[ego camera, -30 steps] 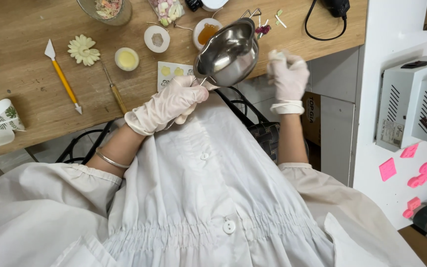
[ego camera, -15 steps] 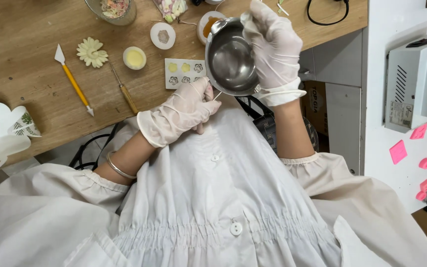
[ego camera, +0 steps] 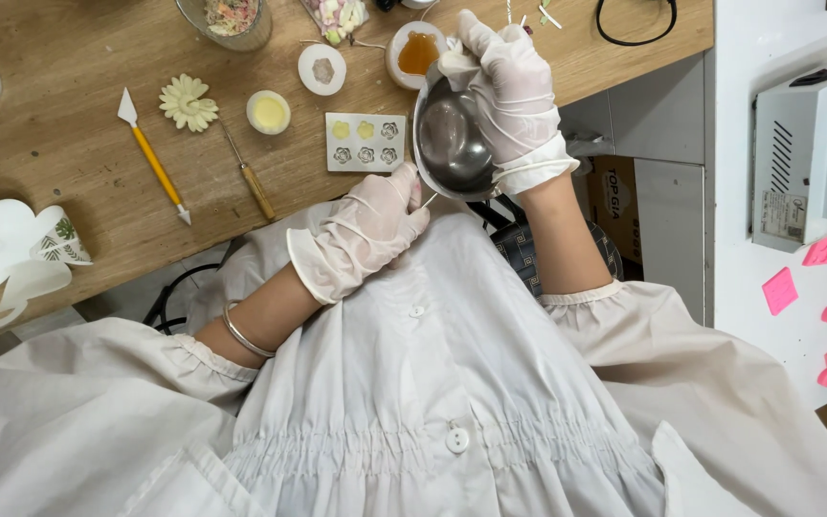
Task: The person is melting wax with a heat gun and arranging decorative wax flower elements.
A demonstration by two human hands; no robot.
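We look down on a wooden table [ego camera: 69,105] with a white wall at the right. Our left hand [ego camera: 366,230], gloved, is closed around the thin handle of a small steel pot [ego camera: 452,144], held at the table's near edge. Our right hand [ego camera: 514,91] presses a white cloth [ego camera: 457,65] into the pot's far rim, fingers curled. Just left lies a white mould tray [ego camera: 366,142] — beyond it, a cream flower [ego camera: 189,101] and a yellow-handled tool [ego camera: 155,163].
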